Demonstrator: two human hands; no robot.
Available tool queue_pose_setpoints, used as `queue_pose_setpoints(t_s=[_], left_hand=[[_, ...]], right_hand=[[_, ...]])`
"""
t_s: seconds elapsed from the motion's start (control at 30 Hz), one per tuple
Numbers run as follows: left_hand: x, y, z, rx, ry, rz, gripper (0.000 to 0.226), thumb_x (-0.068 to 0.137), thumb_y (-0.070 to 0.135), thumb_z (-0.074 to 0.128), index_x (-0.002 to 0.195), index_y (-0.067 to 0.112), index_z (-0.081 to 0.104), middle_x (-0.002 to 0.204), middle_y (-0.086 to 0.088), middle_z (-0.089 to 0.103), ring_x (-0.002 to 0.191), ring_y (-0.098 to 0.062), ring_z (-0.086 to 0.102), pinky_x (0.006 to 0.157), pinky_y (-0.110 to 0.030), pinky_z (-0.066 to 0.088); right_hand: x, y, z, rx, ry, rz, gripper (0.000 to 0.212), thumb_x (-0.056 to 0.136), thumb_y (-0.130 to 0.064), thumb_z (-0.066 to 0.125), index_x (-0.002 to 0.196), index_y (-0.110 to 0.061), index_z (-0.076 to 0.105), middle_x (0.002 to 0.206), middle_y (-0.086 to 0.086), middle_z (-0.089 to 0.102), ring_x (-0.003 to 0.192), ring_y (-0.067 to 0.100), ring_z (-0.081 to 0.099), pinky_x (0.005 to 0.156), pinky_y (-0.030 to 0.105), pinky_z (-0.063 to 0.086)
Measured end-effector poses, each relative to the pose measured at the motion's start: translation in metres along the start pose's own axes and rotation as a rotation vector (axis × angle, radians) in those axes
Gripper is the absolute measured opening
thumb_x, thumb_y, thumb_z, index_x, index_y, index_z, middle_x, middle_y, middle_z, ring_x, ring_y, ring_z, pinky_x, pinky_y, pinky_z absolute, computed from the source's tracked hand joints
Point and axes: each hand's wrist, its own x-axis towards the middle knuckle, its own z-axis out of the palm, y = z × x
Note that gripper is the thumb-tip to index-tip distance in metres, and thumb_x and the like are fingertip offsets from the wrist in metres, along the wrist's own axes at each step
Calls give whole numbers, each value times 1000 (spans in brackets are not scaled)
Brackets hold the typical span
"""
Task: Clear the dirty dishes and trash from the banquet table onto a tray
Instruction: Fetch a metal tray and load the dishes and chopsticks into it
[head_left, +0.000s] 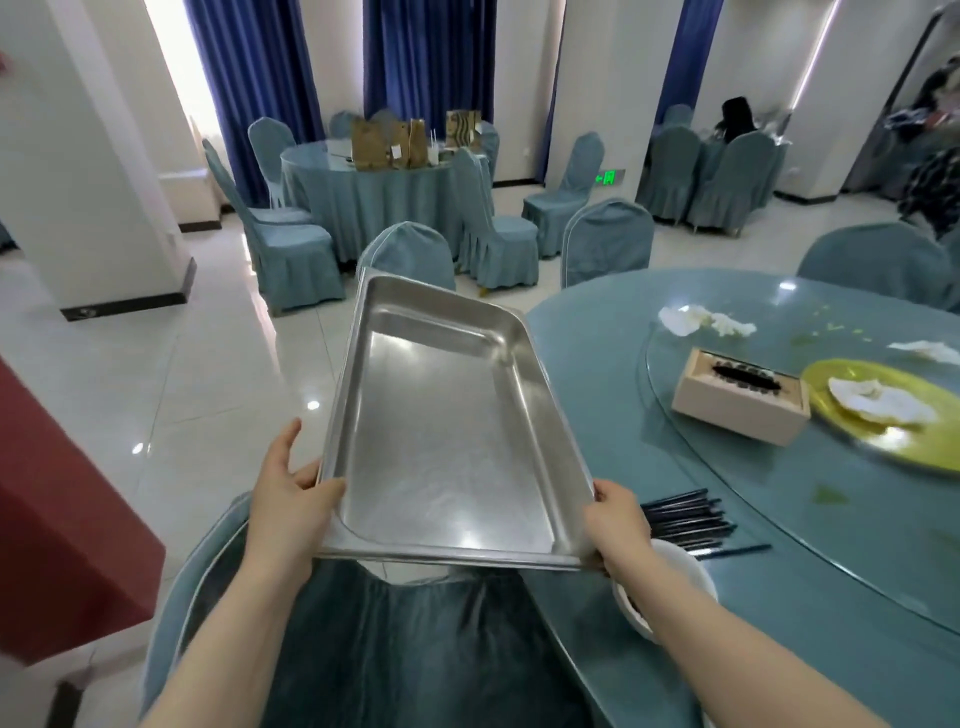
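Note:
I hold an empty steel tray (441, 415) in the air above a covered chair, left of the round banquet table (587, 338). My left hand (288, 499) grips its near left corner and my right hand (618, 525) grips its near right corner. On the table lie a bundle of dark chopsticks (685, 522), a white bowl (675, 571) partly hidden by my right forearm, a yellow plate (841, 374) with a crumpled napkin on it, and white tissues (701, 319) on the glass turntable.
A beige tissue box (737, 397) stands on the turntable beside the plate. Teal-covered chairs (405, 254) ring the table; one sits right below the tray. A red-clothed table (57, 519) is at the left. Another round table stands farther back.

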Motion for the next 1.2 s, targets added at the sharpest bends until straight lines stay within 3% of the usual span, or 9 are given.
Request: queue_pose_setpoints(t_s=[0.2,0.37,0.47,0.6,0.63,0.73,0.9,1.03,1.2], left_hand=[[49,-8,82,-59,-89,-81,86,85,-8,59,148,36,22,96,12,70,72,-10,72,49,-22,54],[69,-18,128,-39,-162,-153,87,85,-10,58,149,34,20,92,12,73,71,-13,72,47,-22,52],[82,-20,155,-9,-243,-156,83,86,-10,57,149,33,24,105,4,71,73,-15,72,46,-23,52],[106,-28,182,41,-346,-181,78,90,-6,55,150,34,23,135,-5,58,103,-37,64,69,-49,58],[113,-32,186,45,-364,-187,77,91,-4,55,150,33,23,136,-6,56,105,-37,64,72,-48,57],[133,-41,198,4,-401,-214,73,92,0,56,149,33,25,134,-3,58,98,-21,68,70,-34,58],[182,-50,218,-1,-463,-232,71,90,-5,56,147,28,31,106,6,72,90,-17,71,80,-37,54],[221,-60,238,-41,-500,-294,72,90,-9,52,149,24,27,107,0,71,93,-21,70,80,-37,53],[258,-65,276,-83,-518,-305,66,92,-11,47,146,22,33,122,-9,63,94,-23,65,87,-40,49]], right_hand=[[91,-2,-41,42,35,-3,21,74,-5,44,78,-15,62,66,2,65,55,24,50,51,27,31],[119,11,-73,47,88,52,24,68,-11,47,79,-22,65,58,-3,65,57,26,60,50,26,36],[133,18,-89,50,110,57,25,68,-11,45,73,-25,65,54,-7,64,56,25,60,48,25,37],[149,20,-99,11,144,85,30,60,-18,40,76,-22,66,59,0,65,61,32,65,52,31,49],[154,20,-100,4,150,91,34,57,-19,38,75,-23,67,58,1,65,58,32,66,52,34,52],[168,20,-95,-13,152,98,34,58,-18,37,74,-25,66,59,0,66,51,30,65,50,33,52],[196,16,-75,-51,192,177,21,72,-9,45,76,-22,62,61,-6,61,54,17,58,45,21,34],[220,11,-61,-90,216,243,20,76,-10,47,78,-24,61,67,-11,63,51,9,55,43,18,30],[250,8,-56,-96,239,276,26,80,-18,49,101,-26,63,86,-4,65,69,18,58,49,22,32]])
